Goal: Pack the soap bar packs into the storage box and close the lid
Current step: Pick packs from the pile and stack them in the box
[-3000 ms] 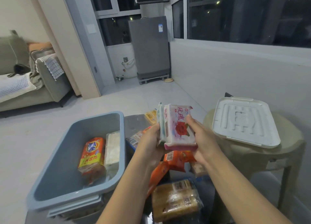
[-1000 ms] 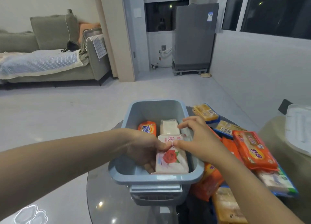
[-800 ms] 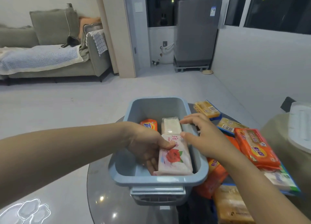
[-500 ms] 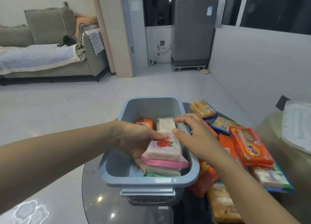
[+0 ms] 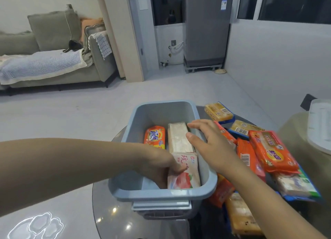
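Observation:
A blue-grey storage box stands open on a round glass table. Inside it lie an orange Tide soap pack and a pale cream soap pack. My left hand is down in the box, gripping a white soap pack with a red rose near the front wall. Above the box's right rim hovers my right hand, fingers spread, holding nothing. The white lid lies on a beige stool at the far right, partly cut off.
A pile of orange, yellow and blue soap packs covers the table right of the box. The glass table edge curves at the lower left. A sofa and a grey fridge stand far behind.
My hands carried the rose soap packs from in front of me down into the box. My right hand has since let go and lifted over the rim; the left still grips the pack.

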